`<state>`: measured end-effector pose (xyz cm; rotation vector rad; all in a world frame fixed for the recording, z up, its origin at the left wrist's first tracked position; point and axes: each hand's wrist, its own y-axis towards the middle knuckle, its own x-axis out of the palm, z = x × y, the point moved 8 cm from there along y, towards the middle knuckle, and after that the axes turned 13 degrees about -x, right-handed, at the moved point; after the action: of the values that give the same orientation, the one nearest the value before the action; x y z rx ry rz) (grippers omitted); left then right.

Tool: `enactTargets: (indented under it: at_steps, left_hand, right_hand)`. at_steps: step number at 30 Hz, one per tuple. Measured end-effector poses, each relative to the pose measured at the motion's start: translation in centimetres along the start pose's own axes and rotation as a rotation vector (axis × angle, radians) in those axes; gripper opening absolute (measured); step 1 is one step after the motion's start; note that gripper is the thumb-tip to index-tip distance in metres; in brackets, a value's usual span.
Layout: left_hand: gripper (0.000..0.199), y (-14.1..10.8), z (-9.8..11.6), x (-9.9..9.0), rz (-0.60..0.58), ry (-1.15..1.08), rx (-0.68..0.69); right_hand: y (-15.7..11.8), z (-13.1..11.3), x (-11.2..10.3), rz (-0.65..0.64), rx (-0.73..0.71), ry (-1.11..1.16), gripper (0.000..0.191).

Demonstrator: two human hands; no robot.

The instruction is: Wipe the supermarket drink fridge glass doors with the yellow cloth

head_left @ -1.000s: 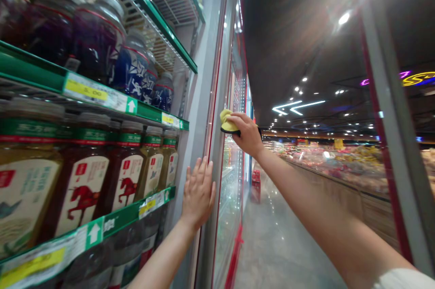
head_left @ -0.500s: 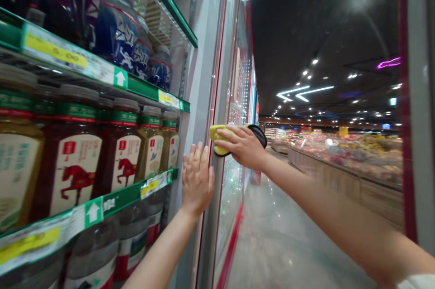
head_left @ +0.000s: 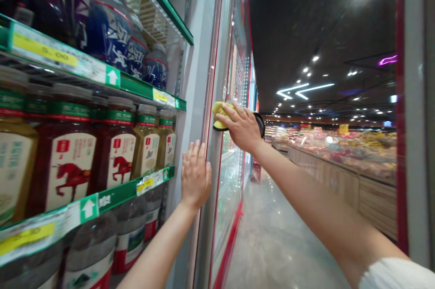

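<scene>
Two hands are up at a glass cooler door (head_left: 202, 76). The right hand (head_left: 242, 128) clenches one yellow cloth (head_left: 222, 116) with a black backing (head_left: 259, 122) against the door; the left hand (head_left: 196, 175), just below and left of that grip, lies open and flat on the door, fingers spread. Left of the grip, three green shelf edges (head_left: 102, 205) carry rows of bottled drinks (head_left: 71, 157). Right of it, a polished grey floor (head_left: 272, 234) runs along a supermarket aisle beside long food counters (head_left: 340, 180) beneath a dark ceiling (head_left: 306, 21) with strip lights.
</scene>
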<state>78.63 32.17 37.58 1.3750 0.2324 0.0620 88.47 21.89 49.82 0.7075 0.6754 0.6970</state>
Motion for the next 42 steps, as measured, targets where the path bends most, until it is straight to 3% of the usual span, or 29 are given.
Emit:
enactTargets:
  at_steps: [2,5,7,9,11,12,14,16,18,21,23,25,27,28,30,32,33,35,38,39,40,42]
  left_hand:
    - [0.063,-0.4,-0.5,0.1,0.008,-0.003,-0.022]
    - [0.064,-1.5,-1.5,0.1,0.013,0.002,-0.047]
    - [0.065,-2.3,-1.7,0.2,-0.004,0.008,-0.023]
    - [0.066,-2.7,-1.4,0.4,-0.037,0.01,0.021]
    - [0.066,-2.6,-0.7,0.7,-0.069,0.007,0.047]
    - [0.065,-2.4,-0.3,0.8,-0.074,0.002,0.048]
    - [0.064,-1.9,0.4,0.9,-0.063,-0.008,0.034]
    - [0.063,-1.6,1.0,0.8,-0.04,-0.019,0.022]
    - [0.062,-1.5,1.3,0.7,-0.024,-0.029,0.012]
    - [0.062,-1.9,1.2,0.5,-0.008,-0.044,-0.006]
    - [0.062,-2.3,1.3,0.6,-0.012,-0.047,0.003]
    - [0.063,-2.6,1.7,1.0,-0.027,-0.046,0.031]
    - [0.064,-2.7,2.3,1.5,-0.044,-0.045,0.056]
    - [0.064,-2.7,2.7,1.9,-0.051,-0.044,0.066]
    - [0.065,-2.6,3.4,2.5,-0.062,-0.041,0.08]
    - [0.066,-2.5,4.0,2.9,-0.063,-0.044,0.09]
    - [0.067,-2.5,4.3,3.0,-0.057,-0.048,0.093]
    - [0.067,-2.7,4.7,3.2,-0.038,-0.062,0.091]
    - [0.067,-3.2,5.4,3.7,-0.034,-0.084,0.092]
    - [0.067,-3.3,5.7,3.9,-0.042,-0.091,0.098]
    - [0.067,-3.4,6.1,4.1,-0.054,-0.096,0.109]
    - [0.066,-3.4,6.9,4.4,-0.076,-0.105,0.132]
  right_hand:
    - [-0.2,-0.6,0.2,0.013,0.014,0.01,0.051]
    - [-5.4,-5.5,1.8,-0.005,-0.091,-0.001,0.047]
    - [-9.7,-9.3,2.9,-0.04,-0.259,0.02,0.044]
    - [-12.1,-11.2,3.1,-0.078,-0.444,0.041,0.039]
    - [-11.0,-9.5,2.0,-0.088,-0.477,0.022,0.036]
    - [-9.2,-7.3,1.1,-0.079,-0.41,-0.008,0.036]
    - [-4.8,-1.6,-1.0,-0.027,-0.111,-0.078,0.043]
    - [-1.7,1.7,-2.3,0.021,0.074,-0.105,0.043]
    - [-1.4,0.8,-1.8,0.003,0.061,-0.101,0.043]
    - [-6.5,-5.6,0.9,-0.057,-0.134,-0.091,0.034]
    - [-11.4,-10.7,2.4,-0.073,-0.419,-0.109,0.031]
    - [-14.6,-12.6,2.8,-0.083,-0.642,-0.088,0.03]
    - [-14.0,-9.9,1.4,-0.066,-0.617,-0.107,0.03]
    - [-12.6,-7.3,0.1,-0.046,-0.518,-0.134,0.031]
    - [-9.6,-0.8,-2.6,-0.002,-0.165,-0.2,0.035]
    - [-8.7,2.5,-4.3,0.02,0.014,-0.22,0.037]
    - [-9.1,2.5,-4.5,0.015,0.033,-0.226,0.037]
    - [-11.8,-0.2,-3.8,-0.005,-0.063,-0.23,0.034]
    - [-17.4,-6.9,-1.9,-0.022,-0.416,-0.186,0.03]
    - [-18.8,-8.0,-1.5,-0.045,-0.505,-0.17,0.031]
    - [-19.5,-7.9,-1.6,-0.067,-0.544,-0.162,0.032]
    - [-18.5,-4.6,-3.0,-0.079,-0.448,-0.182,0.035]
